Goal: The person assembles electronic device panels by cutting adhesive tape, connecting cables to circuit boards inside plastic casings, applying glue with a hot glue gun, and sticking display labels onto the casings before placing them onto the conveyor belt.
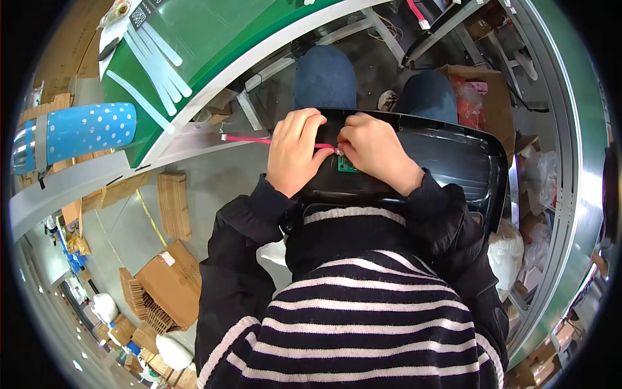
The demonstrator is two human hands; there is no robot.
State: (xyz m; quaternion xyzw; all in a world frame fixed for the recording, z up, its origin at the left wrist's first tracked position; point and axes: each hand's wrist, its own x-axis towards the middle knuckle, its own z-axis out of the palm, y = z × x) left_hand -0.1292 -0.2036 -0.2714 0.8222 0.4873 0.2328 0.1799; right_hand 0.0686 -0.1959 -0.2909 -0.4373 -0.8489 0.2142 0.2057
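Observation:
A black plastic shell (453, 159) rests across my lap, with a small green circuit board (347, 165) inside it. My left hand (295, 148) is closed around a red cable (246, 139), whose white plug (224, 137) sticks out to the left. The cable's other end meets the board's edge between both hands. There my right hand (376, 149) pinches at the small white connector (338, 152), its fingertips touching it. Whether the plug sits fully in the socket is hidden by the fingers.
On the green table (220, 39) at upper left lie several translucent strips (155, 71). A blue dotted cup (91, 133) hangs at the table's side. Cardboard boxes (170, 282) stand on the floor at left. A box with red plastic bags (468, 104) and a metal frame (573, 181) are at right.

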